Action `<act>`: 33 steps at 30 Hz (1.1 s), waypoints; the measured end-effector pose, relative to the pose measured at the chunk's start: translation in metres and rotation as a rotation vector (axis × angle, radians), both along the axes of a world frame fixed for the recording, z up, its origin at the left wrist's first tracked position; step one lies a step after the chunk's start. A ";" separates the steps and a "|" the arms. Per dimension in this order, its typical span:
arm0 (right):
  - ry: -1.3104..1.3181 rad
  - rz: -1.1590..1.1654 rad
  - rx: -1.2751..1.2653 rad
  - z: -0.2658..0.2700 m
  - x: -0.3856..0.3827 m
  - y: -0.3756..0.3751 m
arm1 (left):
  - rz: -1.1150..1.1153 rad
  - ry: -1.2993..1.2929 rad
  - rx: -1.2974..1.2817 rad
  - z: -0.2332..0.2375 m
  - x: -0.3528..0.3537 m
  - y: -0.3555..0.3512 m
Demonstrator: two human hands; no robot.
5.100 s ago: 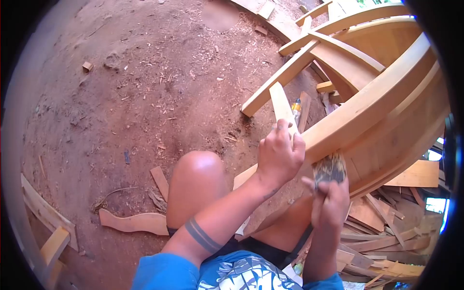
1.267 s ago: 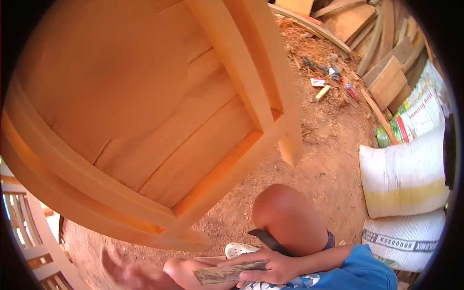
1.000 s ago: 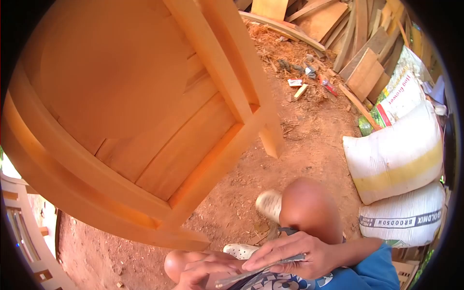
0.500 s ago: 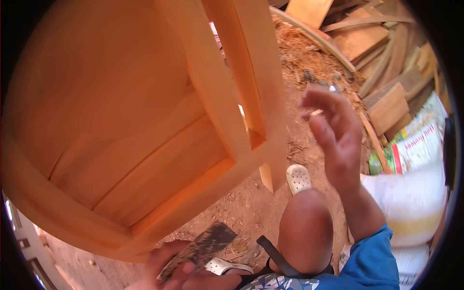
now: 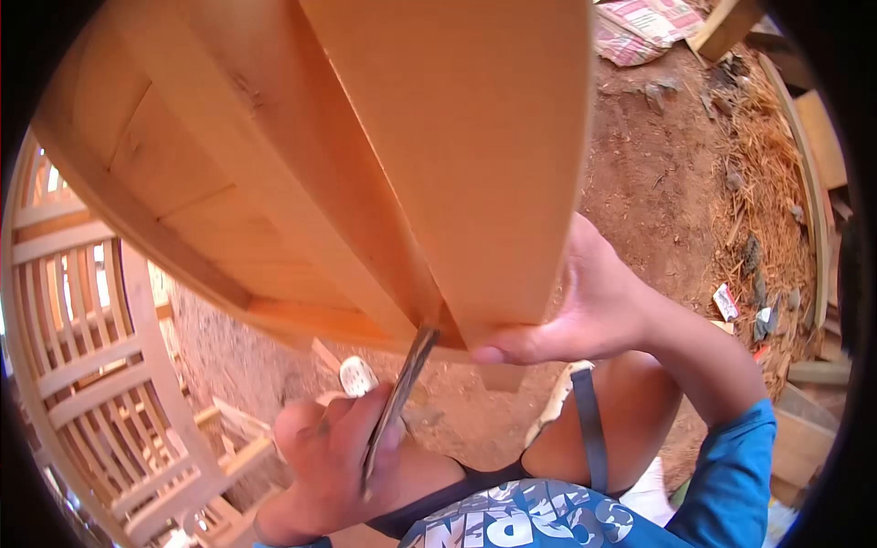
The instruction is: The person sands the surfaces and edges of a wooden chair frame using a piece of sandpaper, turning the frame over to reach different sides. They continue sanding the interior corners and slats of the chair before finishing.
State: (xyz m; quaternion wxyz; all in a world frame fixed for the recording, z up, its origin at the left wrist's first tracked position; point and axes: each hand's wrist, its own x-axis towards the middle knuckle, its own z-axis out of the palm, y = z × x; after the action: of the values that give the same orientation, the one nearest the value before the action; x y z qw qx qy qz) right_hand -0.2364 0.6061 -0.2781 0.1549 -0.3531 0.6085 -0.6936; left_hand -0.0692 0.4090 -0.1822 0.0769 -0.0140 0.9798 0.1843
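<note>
Above dirt ground (image 5: 649,173), the left hand (image 5: 338,447) pinches a flat strip (image 5: 399,395) at the lower edge of the wooden frame (image 5: 484,164), clasped by the right hand (image 5: 594,306); a loose grip could let the strip skid and scratch.

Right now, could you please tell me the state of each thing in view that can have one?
Left hand, closed around the thin strip.
Right hand, gripping one end of the wooden frame.
Thin strip, held on edge, tip at the frame's gap.
Wooden frame, assembled, unpainted by its look.
Pink-and-white wrapping, lying rumpled on the ground.
</note>
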 end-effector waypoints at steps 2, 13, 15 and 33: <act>0.072 -0.004 0.024 -0.004 -0.004 -0.001 | 0.083 -0.009 -0.038 0.000 -0.004 0.022; -0.082 0.333 -0.540 -0.042 -0.010 -0.017 | 0.258 0.301 0.074 -0.038 -0.014 0.047; -0.068 0.272 -0.434 -0.043 0.000 -0.015 | 0.297 0.351 0.100 -0.042 -0.012 0.049; 0.544 -0.365 0.123 -0.020 0.092 0.030 | 0.331 0.424 0.259 -0.060 -0.021 0.040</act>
State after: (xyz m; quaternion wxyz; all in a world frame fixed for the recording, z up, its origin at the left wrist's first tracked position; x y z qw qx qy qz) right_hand -0.1442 0.6364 -0.2984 -0.1191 -0.4006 0.7216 -0.5519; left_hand -0.0898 0.4486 -0.2420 -0.1595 -0.1248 0.9268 0.3164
